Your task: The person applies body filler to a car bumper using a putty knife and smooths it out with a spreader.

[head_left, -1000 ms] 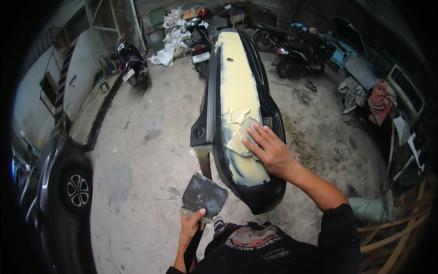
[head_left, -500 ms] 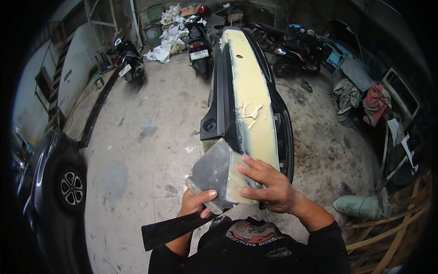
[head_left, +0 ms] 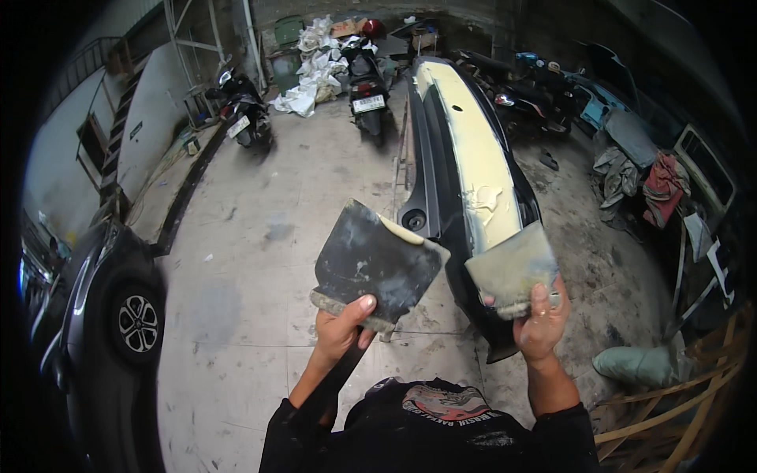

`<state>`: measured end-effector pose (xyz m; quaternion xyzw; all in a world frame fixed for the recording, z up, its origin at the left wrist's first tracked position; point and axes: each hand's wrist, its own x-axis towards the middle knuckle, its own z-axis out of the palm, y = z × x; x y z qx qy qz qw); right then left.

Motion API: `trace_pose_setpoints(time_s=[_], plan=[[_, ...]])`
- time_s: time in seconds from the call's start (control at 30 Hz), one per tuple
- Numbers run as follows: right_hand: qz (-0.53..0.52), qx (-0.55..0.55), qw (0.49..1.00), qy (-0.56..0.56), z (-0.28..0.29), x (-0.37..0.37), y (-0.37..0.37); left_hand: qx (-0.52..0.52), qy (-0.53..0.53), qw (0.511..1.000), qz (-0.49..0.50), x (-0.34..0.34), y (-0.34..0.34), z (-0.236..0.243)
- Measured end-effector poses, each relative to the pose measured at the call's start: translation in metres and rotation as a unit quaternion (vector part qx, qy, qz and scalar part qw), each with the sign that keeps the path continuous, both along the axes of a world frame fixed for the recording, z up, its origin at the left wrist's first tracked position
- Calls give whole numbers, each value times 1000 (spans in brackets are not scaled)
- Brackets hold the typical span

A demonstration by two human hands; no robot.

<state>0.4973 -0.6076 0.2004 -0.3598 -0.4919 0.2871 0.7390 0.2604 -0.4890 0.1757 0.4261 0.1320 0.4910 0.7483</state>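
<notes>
My left hand (head_left: 341, 327) grips the handle end of a wide dark putty knife (head_left: 377, 262), its blade raised flat toward me with a smear of pale filler on the upper right corner. My right hand (head_left: 541, 322) holds a smaller grey spreader (head_left: 511, 267) upright beside it; the two tools are apart. Behind them a long black car bumper (head_left: 430, 181) stands lengthwise, its top face coated in cream-yellow filler (head_left: 473, 158) with a rough patch near the closer end.
A dark car with an alloy wheel (head_left: 138, 323) is at the left. Two parked motorbikes (head_left: 367, 87) and white bags sit at the back. Cloth heaps, panels and wooden slats (head_left: 670, 394) crowd the right. Stained concrete floor (head_left: 252, 260) lies between.
My right hand has lifted off the bumper's filler with the spreader. The left hand has raised the putty knife from low down; both tools moved apart from touching to side by side.
</notes>
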Motion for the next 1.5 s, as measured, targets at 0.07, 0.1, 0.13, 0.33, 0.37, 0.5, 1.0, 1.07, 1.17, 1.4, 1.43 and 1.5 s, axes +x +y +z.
trace_pose_setpoints(time_s=[0.07,0.1,0.13,0.33,0.37,0.5,1.0,1.07,1.17,1.4,1.43,1.5], plan=[[39,-7,985,166,-1,-33,10,35,31,999,15,-4,7,-10],[57,-31,980,188,-8,-41,17,43,37,998,12,1,8,-13],[79,-57,972,213,-18,-48,25,50,47,998,14,3,9,-14],[96,-66,968,221,-24,-49,49,193,289,930,-119,-7,19,-11],[104,-61,967,225,-17,-48,49,219,311,912,-155,-6,22,-12],[15,-44,997,63,-2,-19,42,175,285,934,-127,9,17,-13],[-316,-169,661,-660,-48,59,12,-77,183,972,-127,-3,24,-78],[-291,-191,654,-671,-49,60,-11,-88,177,968,-155,-1,23,-86],[-289,-232,651,-662,-43,54,-40,-105,159,962,-197,7,15,-81],[-211,-119,817,-524,-35,-8,-65,-129,161,942,-267,46,-33,-49],[-202,-124,821,-520,-34,-14,-69,-130,167,937,-276,49,-40,-49],[-194,-126,834,-502,-37,-16,-85,-145,143,937,-286,48,-54,-51]])
